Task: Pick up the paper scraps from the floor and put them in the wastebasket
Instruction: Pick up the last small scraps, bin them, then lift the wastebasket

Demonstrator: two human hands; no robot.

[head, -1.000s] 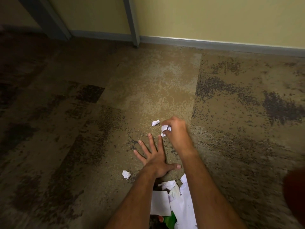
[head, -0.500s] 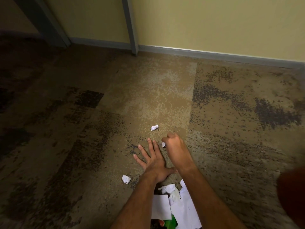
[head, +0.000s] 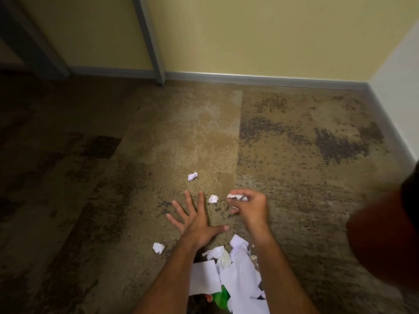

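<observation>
The right hand (head: 249,208) is pinching a crumpled paper scrap (head: 238,197), the left hand (head: 197,220) is pressing flat on the carpet (head: 181,132), fingers spread; the apparent wastebasket (head: 199,256) is lying nearer the person, between both forearms

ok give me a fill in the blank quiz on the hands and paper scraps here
1. The right hand pinches a crumpled white paper scrap; the left hand, flat on the mottled brown carpet, holds ___.
2. Away from the pile of flat white sheets, ___ small crumpled scraps lie loose on the carpet.
3. The far wall is pale ___ above a grey skirting board.
Missing: nothing; three; yellow.
</observation>
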